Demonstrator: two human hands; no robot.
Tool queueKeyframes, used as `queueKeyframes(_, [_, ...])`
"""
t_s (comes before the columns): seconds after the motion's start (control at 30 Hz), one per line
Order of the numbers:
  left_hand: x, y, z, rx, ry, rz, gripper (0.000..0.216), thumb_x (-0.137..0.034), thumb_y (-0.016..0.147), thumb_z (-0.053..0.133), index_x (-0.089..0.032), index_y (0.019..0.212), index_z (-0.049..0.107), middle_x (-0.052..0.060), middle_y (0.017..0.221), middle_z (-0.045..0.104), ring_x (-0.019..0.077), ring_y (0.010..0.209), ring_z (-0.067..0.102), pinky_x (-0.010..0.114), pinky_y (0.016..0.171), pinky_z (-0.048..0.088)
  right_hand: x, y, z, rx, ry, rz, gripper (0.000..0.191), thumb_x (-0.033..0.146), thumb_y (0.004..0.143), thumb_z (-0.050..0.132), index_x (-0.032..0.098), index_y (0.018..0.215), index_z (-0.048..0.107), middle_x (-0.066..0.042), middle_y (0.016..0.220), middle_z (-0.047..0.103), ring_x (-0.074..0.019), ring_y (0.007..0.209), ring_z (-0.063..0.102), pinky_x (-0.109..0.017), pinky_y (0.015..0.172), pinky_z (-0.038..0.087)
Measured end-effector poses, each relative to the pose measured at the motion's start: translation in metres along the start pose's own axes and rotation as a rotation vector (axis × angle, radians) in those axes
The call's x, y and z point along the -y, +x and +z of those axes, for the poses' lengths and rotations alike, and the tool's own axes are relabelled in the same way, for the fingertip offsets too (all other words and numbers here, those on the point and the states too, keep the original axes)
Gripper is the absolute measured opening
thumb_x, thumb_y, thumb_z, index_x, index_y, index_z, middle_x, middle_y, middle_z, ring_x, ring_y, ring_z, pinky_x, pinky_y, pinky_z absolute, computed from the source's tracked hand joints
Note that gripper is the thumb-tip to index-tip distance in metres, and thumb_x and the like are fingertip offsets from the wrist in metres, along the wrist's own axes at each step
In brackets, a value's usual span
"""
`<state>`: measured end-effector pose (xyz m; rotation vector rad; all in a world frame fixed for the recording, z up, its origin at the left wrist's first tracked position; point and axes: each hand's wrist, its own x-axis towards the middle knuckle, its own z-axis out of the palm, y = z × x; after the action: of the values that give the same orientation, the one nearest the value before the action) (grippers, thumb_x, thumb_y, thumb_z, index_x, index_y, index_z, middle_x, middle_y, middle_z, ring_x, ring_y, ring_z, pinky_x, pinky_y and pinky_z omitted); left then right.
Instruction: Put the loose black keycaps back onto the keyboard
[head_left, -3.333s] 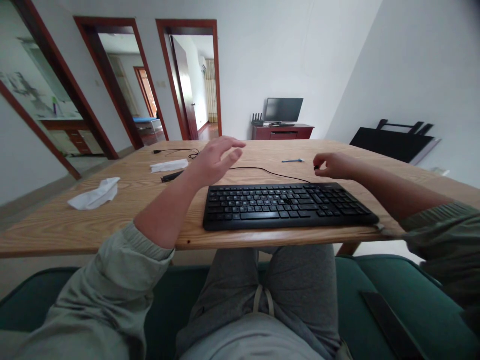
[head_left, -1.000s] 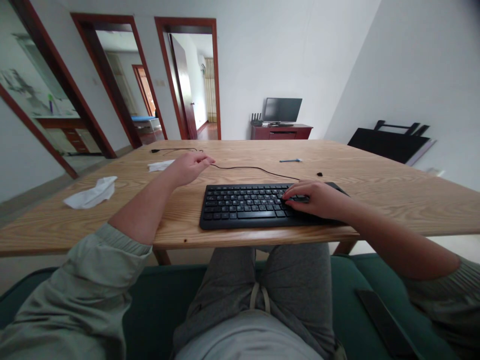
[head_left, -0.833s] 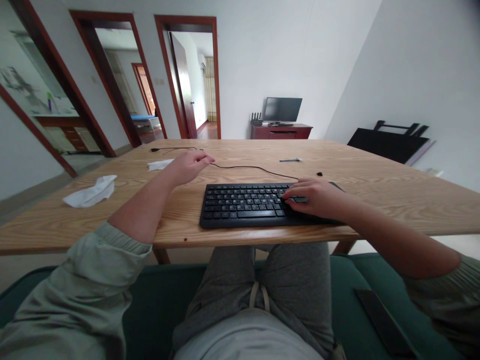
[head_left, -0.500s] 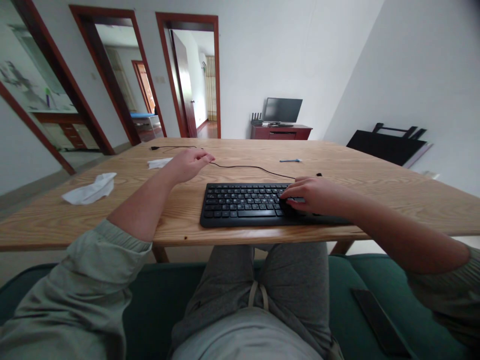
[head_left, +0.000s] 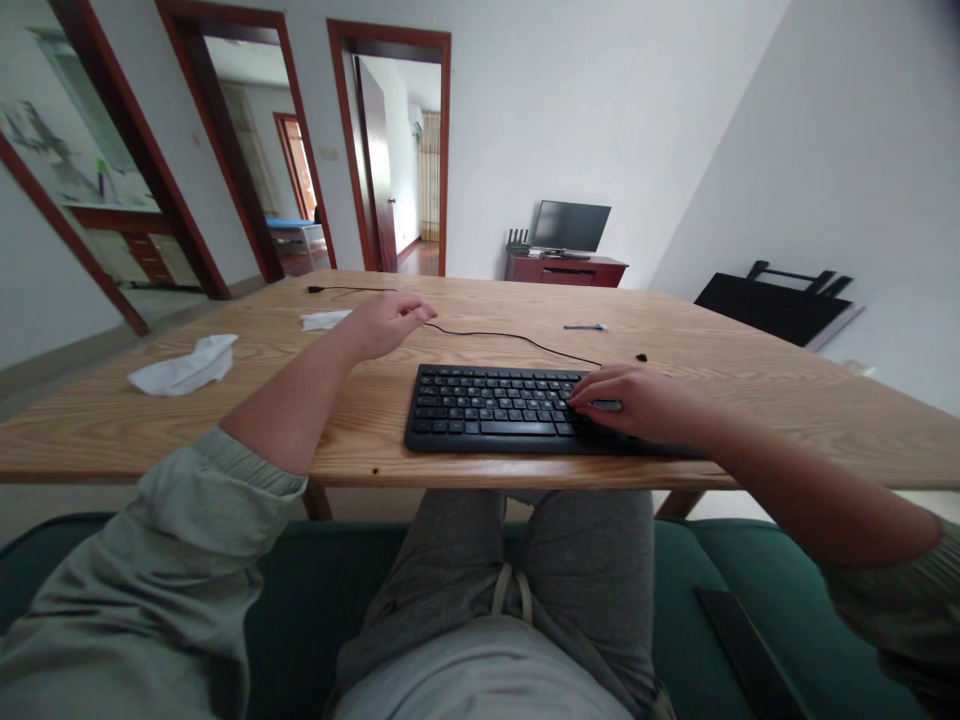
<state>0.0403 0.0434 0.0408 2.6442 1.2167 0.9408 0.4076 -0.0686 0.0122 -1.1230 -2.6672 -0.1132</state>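
Note:
A black keyboard (head_left: 517, 428) lies at the near edge of the wooden table (head_left: 480, 350). Over its right half is my right hand (head_left: 630, 398), thumb and fingers pinched together at the keys; a small greyish patch shows between them, too small to name. The hand and forearm hide the keyboard's right part. My left hand (head_left: 394, 318) is past the keyboard's upper left corner, thumb and fingertips close together. A thin black cable (head_left: 480, 333) comes out beside those fingertips; whether they grip it is hidden.
Crumpled white tissue (head_left: 187, 368) lies at the left, and another white piece (head_left: 324, 320) is beside my left forearm. A blue stick-like brush (head_left: 585, 327) lies beyond the keyboard. A cable plug (head_left: 316, 289) is near the far left edge. A dark flat object (head_left: 750, 650) rests on the green seat.
The view has shifted slightly. My right hand's fingertips have slid a little to the right over the keys. My left hand keeps nearly the same place and shape.

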Motion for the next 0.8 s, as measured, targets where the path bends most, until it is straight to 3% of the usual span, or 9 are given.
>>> queueKeyframes(0.27, [-0.001, 0.0, 0.0, 0.015, 0.032, -0.003, 0.048, -0.051, 0.091, 0.041, -0.017, 0.102, 0.073, 0.008, 0.105, 0.072, 0.0246, 0.098, 0.064, 0.037, 0.091, 0.047, 0.009, -0.02, 0.012, -0.122, -0.089, 0.017, 0.036, 0.019, 0.082, 0.055, 0.02, 0.114, 0.072, -0.005, 0.116, 0.069, -0.0244, 0.105, 0.059, -0.042, 0.095, 0.047])
queueKeyframes(0.57, [0.001, -0.001, 0.01, 0.078, 0.007, 0.003, 0.05, -0.053, 0.091, 0.04, -0.017, 0.105, 0.072, 0.008, 0.105, 0.072, 0.0238, 0.096, 0.065, 0.035, 0.088, 0.048, 0.03, -0.016, 0.027, -0.249, -0.151, 0.073, 0.029, 0.02, 0.081, 0.054, 0.019, 0.1, 0.075, -0.007, 0.111, 0.07, -0.0269, 0.103, 0.058, -0.046, 0.097, 0.044])
queueKeyframes(0.67, [0.001, -0.002, 0.008, 0.074, 0.01, 0.0, 0.051, -0.054, 0.092, 0.039, -0.016, 0.105, 0.072, 0.008, 0.105, 0.072, 0.023, 0.095, 0.064, 0.034, 0.087, 0.048, -0.004, -0.022, 0.011, -0.299, -0.111, 0.197, 0.032, 0.024, 0.084, 0.051, 0.021, 0.105, 0.074, -0.006, 0.112, 0.07, -0.0257, 0.105, 0.06, -0.043, 0.096, 0.047])
queueKeyframes(0.73, [0.001, -0.002, 0.006, 0.047, 0.018, -0.012, 0.052, -0.054, 0.092, 0.039, -0.016, 0.105, 0.072, 0.008, 0.104, 0.072, 0.0229, 0.095, 0.064, 0.034, 0.087, 0.047, -0.048, -0.029, -0.004, -0.387, -0.09, 0.454, 0.038, 0.027, 0.084, 0.049, 0.02, 0.114, 0.071, -0.008, 0.112, 0.07, -0.0252, 0.099, 0.063, -0.04, 0.088, 0.051])
queueKeyframes(0.8, [0.001, -0.001, 0.005, 0.034, 0.024, -0.019, 0.051, -0.053, 0.092, 0.039, -0.016, 0.105, 0.072, 0.008, 0.104, 0.072, 0.0231, 0.095, 0.064, 0.034, 0.086, 0.047, -0.099, -0.036, -0.014, -0.311, -0.093, 0.693, 0.046, 0.03, 0.083, 0.049, 0.017, 0.124, 0.066, -0.01, 0.115, 0.069, -0.0262, 0.092, 0.065, -0.041, 0.084, 0.052])
